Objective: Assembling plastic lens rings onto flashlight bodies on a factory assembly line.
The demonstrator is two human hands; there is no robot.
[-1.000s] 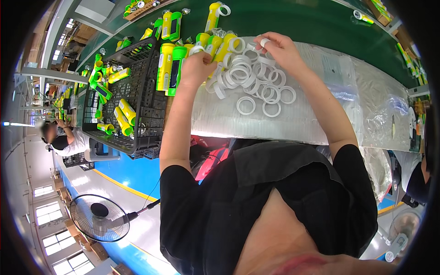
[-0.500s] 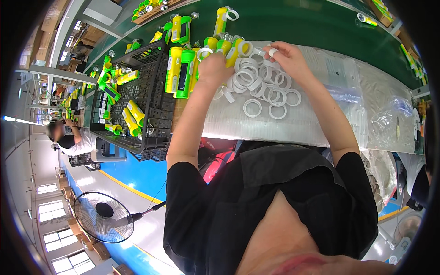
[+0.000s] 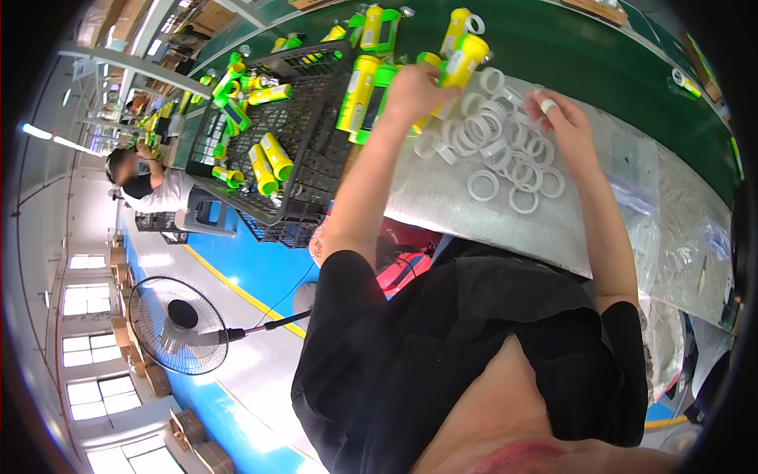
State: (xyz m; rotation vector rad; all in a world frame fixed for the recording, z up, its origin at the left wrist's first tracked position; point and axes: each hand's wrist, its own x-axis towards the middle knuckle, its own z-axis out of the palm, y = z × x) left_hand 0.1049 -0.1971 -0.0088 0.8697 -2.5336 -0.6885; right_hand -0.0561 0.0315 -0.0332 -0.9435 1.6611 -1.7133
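Note:
My left hand [image 3: 417,93] is closed around the lower part of a yellow flashlight body [image 3: 464,63], tilted with its wide end up and to the right. Beside that hand, a yellow flashlight [image 3: 359,91] and a green one with a dark panel stand upright. My right hand [image 3: 562,118] hovers at the far edge of a pile of white plastic rings [image 3: 483,130], fingers curled together. A white band [image 3: 547,104] circles one of its fingers. Whatever its fingertips hold is too small to make out. Loose rings [image 3: 483,186] lie at the pile's near side.
A black plastic crate [image 3: 316,150] holding yellow and green flashlights stands left of the work surface [image 3: 442,201]. More flashlights [image 3: 379,31] stand on the green table behind. A floor fan [image 3: 181,324] and a seated person [image 3: 146,178] are at the left.
My left hand has taken hold of a yellow flashlight and raised it. My right hand stays by the rings' far edge. The whole view has shifted, moving the scene rightward.

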